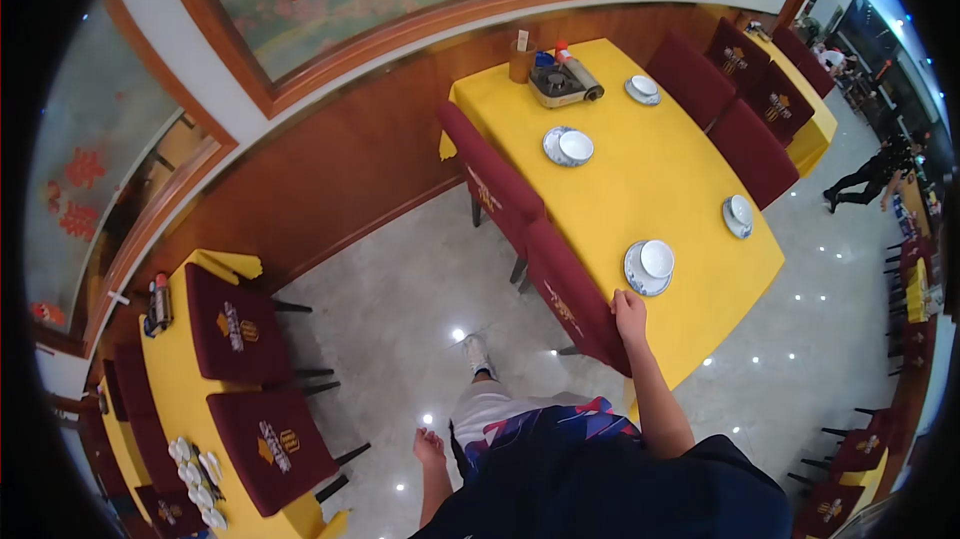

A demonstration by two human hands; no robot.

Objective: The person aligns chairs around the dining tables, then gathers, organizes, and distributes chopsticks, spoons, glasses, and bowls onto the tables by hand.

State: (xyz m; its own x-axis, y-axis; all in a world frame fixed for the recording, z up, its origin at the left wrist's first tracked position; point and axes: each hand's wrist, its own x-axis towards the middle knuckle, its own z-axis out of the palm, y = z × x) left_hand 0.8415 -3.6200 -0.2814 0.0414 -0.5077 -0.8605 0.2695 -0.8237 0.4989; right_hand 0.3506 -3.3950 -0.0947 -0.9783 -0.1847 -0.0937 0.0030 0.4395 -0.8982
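My right hand [628, 314] is closed, knuckles up, over the top corner of a dark red chair back [568, 291] at the yellow-covered table [655, 164]. Whether it touches the chair I cannot tell; no held thing shows in it. Just beyond it stands a white bowl [657, 258] on a blue-patterned plate [636, 279]. Lower down, near my thigh, my left hand [430, 446] hangs with curled fingers and nothing visible in them. My shoe [476, 355] is on the floor ahead.
A portable gas stove [562, 85] and a brown holder [521, 65] stand at the table's wall end. Bowls on plates mark its other places. Left, another yellow table [170, 359] has chairs and stacked white dishes [197, 484]. Shiny floor [400, 289] lies between. A person [872, 174] walks at right.
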